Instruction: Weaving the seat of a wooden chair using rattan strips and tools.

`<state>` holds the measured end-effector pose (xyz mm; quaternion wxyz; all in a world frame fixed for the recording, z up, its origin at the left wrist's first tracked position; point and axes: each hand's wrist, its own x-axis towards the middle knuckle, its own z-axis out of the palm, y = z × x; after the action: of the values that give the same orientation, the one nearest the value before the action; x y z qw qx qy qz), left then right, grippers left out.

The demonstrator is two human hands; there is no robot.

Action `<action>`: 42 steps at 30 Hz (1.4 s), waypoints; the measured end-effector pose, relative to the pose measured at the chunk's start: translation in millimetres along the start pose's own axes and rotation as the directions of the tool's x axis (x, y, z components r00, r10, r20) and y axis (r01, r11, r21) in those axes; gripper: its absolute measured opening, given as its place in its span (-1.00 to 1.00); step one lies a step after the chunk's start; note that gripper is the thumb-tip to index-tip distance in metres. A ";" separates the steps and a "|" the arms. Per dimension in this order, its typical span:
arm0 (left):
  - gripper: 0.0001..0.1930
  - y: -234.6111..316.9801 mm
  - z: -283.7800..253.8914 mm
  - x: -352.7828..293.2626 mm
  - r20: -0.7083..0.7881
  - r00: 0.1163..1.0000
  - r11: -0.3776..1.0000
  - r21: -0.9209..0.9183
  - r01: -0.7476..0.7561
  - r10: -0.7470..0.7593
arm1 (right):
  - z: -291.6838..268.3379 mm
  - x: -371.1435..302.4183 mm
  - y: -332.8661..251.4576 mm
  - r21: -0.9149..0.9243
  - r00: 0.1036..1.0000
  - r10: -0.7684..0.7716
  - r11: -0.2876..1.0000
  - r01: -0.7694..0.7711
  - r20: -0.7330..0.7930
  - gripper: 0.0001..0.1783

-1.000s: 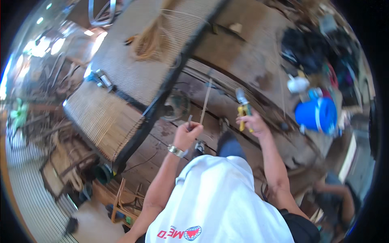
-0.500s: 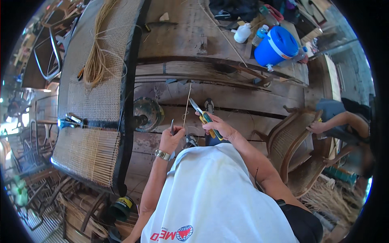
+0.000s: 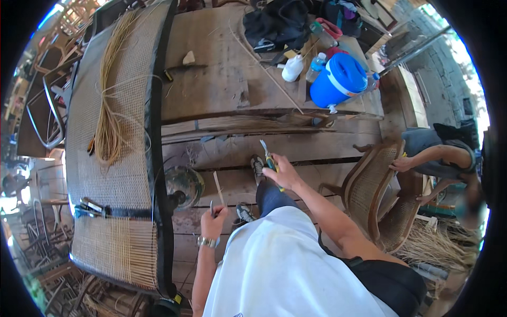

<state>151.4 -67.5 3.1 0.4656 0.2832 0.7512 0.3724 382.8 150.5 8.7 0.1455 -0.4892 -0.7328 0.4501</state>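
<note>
My left hand (image 3: 213, 224) is closed in a pinch around a pale cane strip (image 3: 218, 186) that points away from me. A small dark metal tool (image 3: 212, 208) also sticks out of that grip; its kind I cannot make out. Farther right and forward, my right hand (image 3: 286, 173) grips garden shears (image 3: 270, 162) with green and yellow handles, blades pointing away from me. To the left stands a woven cane panel (image 3: 79, 132) in a dark frame (image 3: 153, 105). On it lies a bundle of cane strands (image 3: 108, 134); its near part has bare parallel strands.
A wooden platform (image 3: 211, 90) ahead bears a blue water jug (image 3: 340, 79), a white bottle (image 3: 292, 68) and a black bag (image 3: 274, 26). A round metal stand base (image 3: 185, 186) is beside the frame. At right, another person's hand (image 3: 404, 162) touches a cane chair (image 3: 364, 179).
My hands have moved apart, the shears shifting away from the cane strip. The strip in my left hand looks shorter. My view has shifted, and one foot shows farther forward.
</note>
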 end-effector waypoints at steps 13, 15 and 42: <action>-0.88 -14.2 -3.0 4.7 -0.239 0.923 0.901 -0.389 0.193 -0.301 | -62.4 293.4 18.3 -0.635 0.859 -0.267 0.768 -0.084 -0.436 -0.24; -0.89 10.2 5.6 15.9 -0.259 0.922 0.909 -0.377 0.177 -0.288 | -53.8 297.4 0.5 -0.535 0.810 -0.332 0.845 0.027 -0.484 -0.29; -0.84 56.3 -211.6 118.3 -0.122 0.971 0.882 -0.407 -0.239 0.207 | -127.6 -217.2 24.0 0.327 0.930 0.348 0.898 -0.294 -0.121 -0.81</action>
<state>-84.8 -7.1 52.8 0.4412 0.2471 0.6331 0.5861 584.4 35.2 109.3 0.2066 -0.6134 -0.5480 0.5298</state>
